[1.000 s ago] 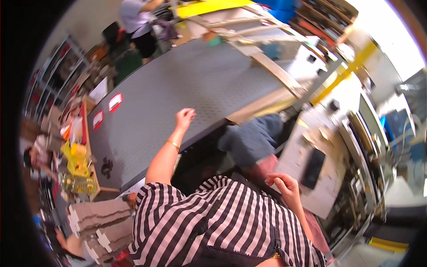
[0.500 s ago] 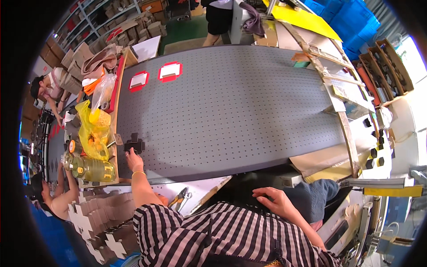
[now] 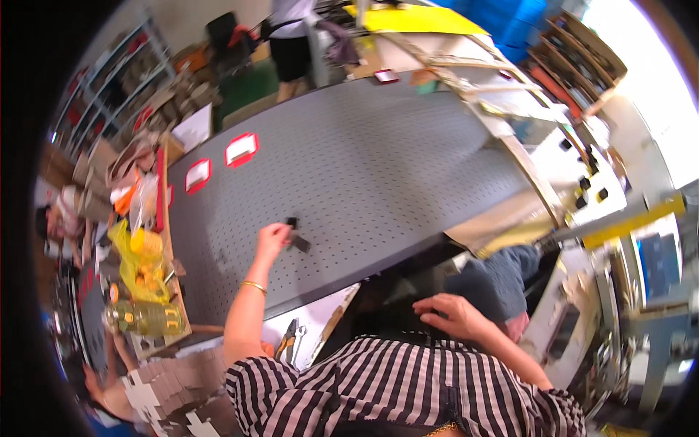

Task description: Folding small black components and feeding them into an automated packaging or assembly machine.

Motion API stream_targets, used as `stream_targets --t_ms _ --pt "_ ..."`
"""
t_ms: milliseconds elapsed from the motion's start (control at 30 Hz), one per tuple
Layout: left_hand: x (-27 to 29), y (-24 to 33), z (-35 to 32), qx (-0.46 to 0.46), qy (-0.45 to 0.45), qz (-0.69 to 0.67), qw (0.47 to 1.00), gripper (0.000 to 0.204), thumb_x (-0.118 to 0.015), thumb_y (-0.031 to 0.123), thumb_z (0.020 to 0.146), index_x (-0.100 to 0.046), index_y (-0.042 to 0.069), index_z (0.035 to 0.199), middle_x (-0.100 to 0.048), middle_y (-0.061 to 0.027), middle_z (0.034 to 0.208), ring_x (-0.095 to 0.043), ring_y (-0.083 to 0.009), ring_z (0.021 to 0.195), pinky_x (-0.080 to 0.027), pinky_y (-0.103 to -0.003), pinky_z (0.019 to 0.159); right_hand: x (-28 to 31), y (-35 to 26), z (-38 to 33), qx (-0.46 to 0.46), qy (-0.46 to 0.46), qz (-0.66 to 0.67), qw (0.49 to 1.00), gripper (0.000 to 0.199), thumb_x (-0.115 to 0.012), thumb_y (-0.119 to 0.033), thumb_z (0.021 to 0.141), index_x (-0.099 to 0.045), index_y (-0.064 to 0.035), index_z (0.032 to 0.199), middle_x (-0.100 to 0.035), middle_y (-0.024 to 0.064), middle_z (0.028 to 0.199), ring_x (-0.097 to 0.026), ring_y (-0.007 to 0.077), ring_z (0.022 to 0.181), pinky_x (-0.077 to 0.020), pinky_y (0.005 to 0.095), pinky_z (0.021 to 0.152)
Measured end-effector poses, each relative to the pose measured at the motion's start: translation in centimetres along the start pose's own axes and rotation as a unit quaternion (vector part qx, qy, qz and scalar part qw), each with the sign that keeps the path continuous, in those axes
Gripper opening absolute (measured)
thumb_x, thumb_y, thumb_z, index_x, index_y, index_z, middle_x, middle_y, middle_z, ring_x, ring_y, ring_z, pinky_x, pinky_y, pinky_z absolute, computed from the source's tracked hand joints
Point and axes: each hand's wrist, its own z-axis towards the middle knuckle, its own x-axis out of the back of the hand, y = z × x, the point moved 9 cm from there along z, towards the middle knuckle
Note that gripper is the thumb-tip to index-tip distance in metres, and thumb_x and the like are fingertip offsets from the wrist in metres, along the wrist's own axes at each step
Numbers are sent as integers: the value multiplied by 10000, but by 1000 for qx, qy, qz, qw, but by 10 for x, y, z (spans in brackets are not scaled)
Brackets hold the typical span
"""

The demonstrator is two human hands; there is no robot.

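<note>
"What are the hands doing?"
"Nearest, the right hand [image 3: 450,315] is hanging loosely open and empty beside a blue-grey cloth [image 3: 495,280]. Farther out, the left hand [image 3: 275,237] is pinching a small black piece [image 3: 293,221] over a perforated grey table [image 3: 378,167]."
"What could go wrong?"
"A fingertip hold could be letting it slip or bend."
"Any writing?"
"None is reading clearly; blur is softening the red-edged white pieces [image 3: 241,149] beyond."
</note>
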Motion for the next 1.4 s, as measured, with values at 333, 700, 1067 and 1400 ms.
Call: stream_targets --t_ms 333,700,1067,1400 --pt "-406 407 -329 -531 -507 54 677 148 -766 118 778 -710 62 904 -664 -67 842 -614 -176 727 -485 -282 639 142 -15 -273 -2 464 -137 875 394 -651 -55 836 -593 -52 1226 -627 126 1183 -564 288 1117 -432 378 963" --pt "-599 458 -544 -526 -706 45 472 193 -780 96 760 -705 61 935 -641 -66 945 -610 -210 884 -509 -321 761 127 33 -529 -104 598 40 794 408 -716 -198 833 -615 -43 1197 -642 125 1139 -588 265 1076 -445 359 947" --pt "-808 505 -554 -531 -636 -10 561 503 -782 56 731 -598 71 1199 -646 -37 1071 -572 -187 1025 -493 -311 833 277 92 -674 -160 665 -150 714 525 -718 -177 816 -532 -64 1294 -655 97 1086 -591 236 1033 -439 374 946" --pt "-972 608 -537 -553 -566 -8 611 718 -815 221 746 -462 111 1361 -702 -65 991 -631 -152 848 -519 -300 804 444 161 -755 -165 659 -153 718 558 -668 -262 909 -450 -13 1358 -673 90 1087 -609 137 1008 -483 257 877"
